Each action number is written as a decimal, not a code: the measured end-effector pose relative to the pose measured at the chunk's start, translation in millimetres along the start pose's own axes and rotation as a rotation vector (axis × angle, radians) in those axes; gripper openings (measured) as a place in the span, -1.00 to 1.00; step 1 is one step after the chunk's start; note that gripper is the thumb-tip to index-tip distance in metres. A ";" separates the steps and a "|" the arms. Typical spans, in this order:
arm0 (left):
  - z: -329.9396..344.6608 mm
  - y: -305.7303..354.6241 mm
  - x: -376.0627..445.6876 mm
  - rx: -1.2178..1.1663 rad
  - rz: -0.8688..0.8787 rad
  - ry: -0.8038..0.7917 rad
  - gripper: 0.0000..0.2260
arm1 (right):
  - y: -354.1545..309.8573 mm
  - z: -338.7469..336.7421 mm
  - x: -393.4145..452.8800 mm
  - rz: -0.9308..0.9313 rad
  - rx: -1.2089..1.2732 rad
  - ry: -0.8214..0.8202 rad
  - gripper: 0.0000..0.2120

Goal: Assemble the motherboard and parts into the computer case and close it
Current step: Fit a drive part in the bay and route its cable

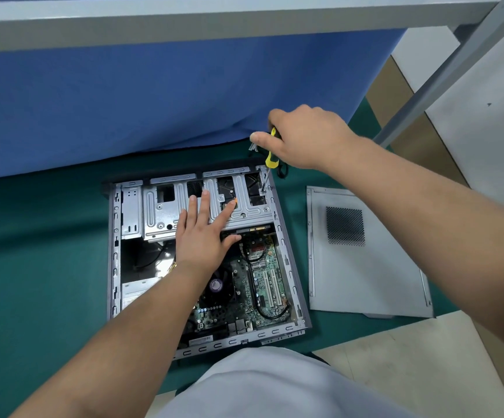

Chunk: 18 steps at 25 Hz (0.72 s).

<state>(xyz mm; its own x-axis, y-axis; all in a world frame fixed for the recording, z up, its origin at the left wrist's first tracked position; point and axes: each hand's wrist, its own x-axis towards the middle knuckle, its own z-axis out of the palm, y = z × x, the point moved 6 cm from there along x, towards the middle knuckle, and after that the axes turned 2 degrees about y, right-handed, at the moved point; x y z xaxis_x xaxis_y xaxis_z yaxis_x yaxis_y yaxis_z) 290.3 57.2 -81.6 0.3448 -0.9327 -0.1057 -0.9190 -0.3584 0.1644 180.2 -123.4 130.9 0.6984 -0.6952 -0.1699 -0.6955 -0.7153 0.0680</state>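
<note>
From the head camera we see the open computer case (202, 260) lying at centre frame on the green mat (42, 251), motherboard (253, 285) in its lower right. Our left hand (202, 233) presses flat, fingers straight, on the metal drive cage (208, 203). Our right hand (308, 137), upper centre, grips a yellow screwdriver (271, 152), tip down at the cage's upper right corner. The side panel (365, 260) lies to the right.

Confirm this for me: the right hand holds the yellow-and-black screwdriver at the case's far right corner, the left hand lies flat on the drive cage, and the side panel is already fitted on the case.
Not quite. The side panel is not fitted: the head view shows it lying on the green mat, to the right of the open case. The rest holds: the right hand grips the screwdriver at the far right corner, and the left hand lies flat on the drive cage.
</note>
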 end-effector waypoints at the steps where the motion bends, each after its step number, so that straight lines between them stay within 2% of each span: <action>1: -0.1 -0.3 0.3 0.002 -0.002 -0.004 -0.35 | -0.9 -0.3 -0.2 -0.067 0.060 -0.080 -0.55; 3: 0.0 0.4 0.9 0.002 -0.003 -0.008 -0.36 | -1.4 -6.9 -2.0 -0.182 0.138 -0.196 -0.57; 4: -0.2 0.7 1.2 0.000 -0.002 -0.009 -0.35 | -2.0 -9.5 -2.7 -0.210 0.135 -0.198 -0.62; 6: -0.1 0.9 1.1 0.001 -0.002 -0.015 -0.35 | -3.3 -8.8 -1.8 -0.122 0.057 -0.107 -0.78; 9: -0.2 0.8 1.2 0.006 -0.006 -0.021 -0.35 | -2.1 -3.0 -3.4 0.068 -0.051 -0.019 -0.51; 11: -0.8 0.6 1.3 0.000 -0.005 -0.017 -0.35 | -7.3 -1.2 -4.2 -0.024 0.010 -0.053 -0.52; 13: -0.2 0.0 1.3 -0.009 -0.006 -0.020 -0.35 | -7.5 -5.7 -5.4 -0.152 0.077 -0.134 -0.68; 15: 0.6 -0.3 1.6 -0.007 -0.009 -0.026 -0.36 | -8.2 -9.6 -6.5 -0.198 0.081 -0.170 -0.77; 17: 1.3 -0.1 1.8 -0.003 -0.012 -0.031 -0.35 | -10.6 -6.8 -6.0 -0.099 0.050 -0.098 -0.87; 18: 1.3 -0.3 2.0 0.000 -0.013 -0.031 -0.35 | -9.3 -5.7 -4.9 0.006 0.009 -0.052 -0.71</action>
<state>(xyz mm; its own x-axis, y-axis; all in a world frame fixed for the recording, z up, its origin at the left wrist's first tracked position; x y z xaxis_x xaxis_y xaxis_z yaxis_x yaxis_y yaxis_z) 291.0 55.5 -83.1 0.3509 -0.9262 -0.1378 -0.9144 -0.3706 0.1629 184.2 -113.7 136.7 0.6847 -0.6948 -0.2201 -0.7014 -0.7102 0.0599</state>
